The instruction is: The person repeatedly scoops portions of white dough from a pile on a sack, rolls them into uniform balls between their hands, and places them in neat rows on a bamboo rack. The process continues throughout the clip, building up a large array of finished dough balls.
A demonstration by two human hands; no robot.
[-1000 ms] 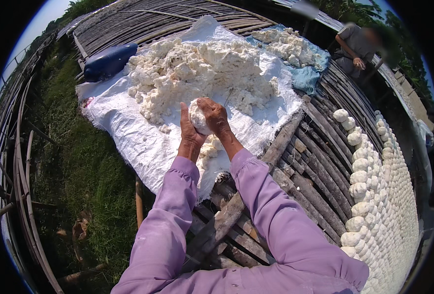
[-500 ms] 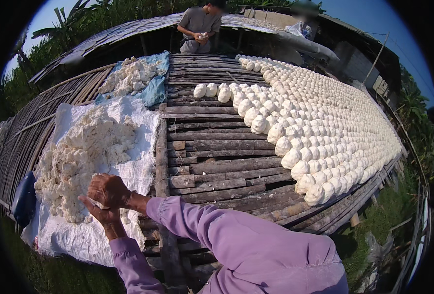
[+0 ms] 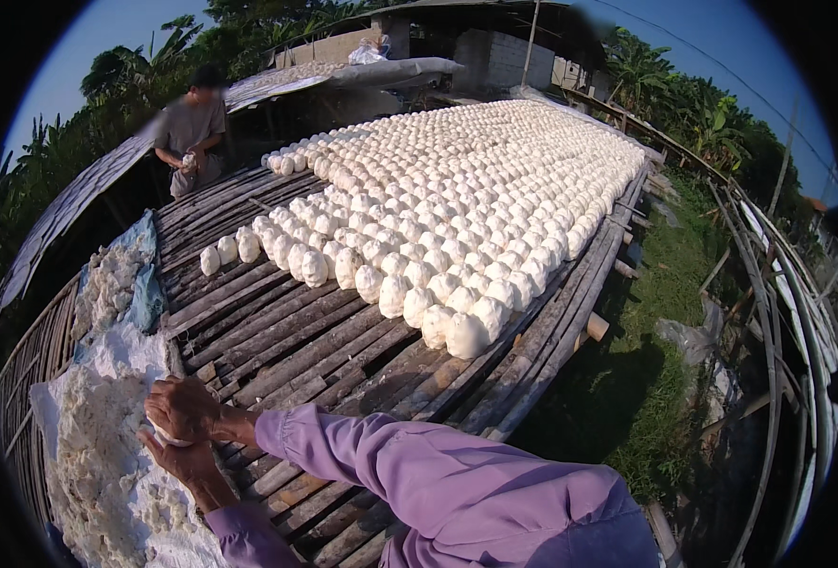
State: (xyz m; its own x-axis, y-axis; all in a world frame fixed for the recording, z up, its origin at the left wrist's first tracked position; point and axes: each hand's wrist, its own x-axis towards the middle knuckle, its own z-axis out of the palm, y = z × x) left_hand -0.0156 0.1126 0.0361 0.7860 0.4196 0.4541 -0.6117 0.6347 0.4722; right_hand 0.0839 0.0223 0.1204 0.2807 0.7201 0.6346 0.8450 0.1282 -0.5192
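Note:
My two hands are pressed together around a lump of white dough-like material (image 3: pixel 167 437), with only a pale sliver showing between them. My right hand (image 3: pixel 190 409) is curled over the top, and my left hand (image 3: pixel 188 466) cups it from below. Under and beside them lies a crumbly off-white heap (image 3: pixel 83 464) on a white woven sheet (image 3: pixel 178 551). Many rounded white lumps (image 3: pixel 419 256) stand in close rows on the slatted platform (image 3: pixel 277 350), ahead and to the right of my hands.
At the far left a person (image 3: pixel 192 133) holds a small white lump. A second crumbly heap (image 3: pixel 111 284) lies on a blue sheet (image 3: pixel 147 298). Beyond the platform's right edge are grass (image 3: pixel 617 379) and bent poles (image 3: pixel 769 379).
The view has swung to the right, so the rows of lumps now sit more centrally and the heap farther left. My hands remain closed together around the lump, over the sheet's edge.

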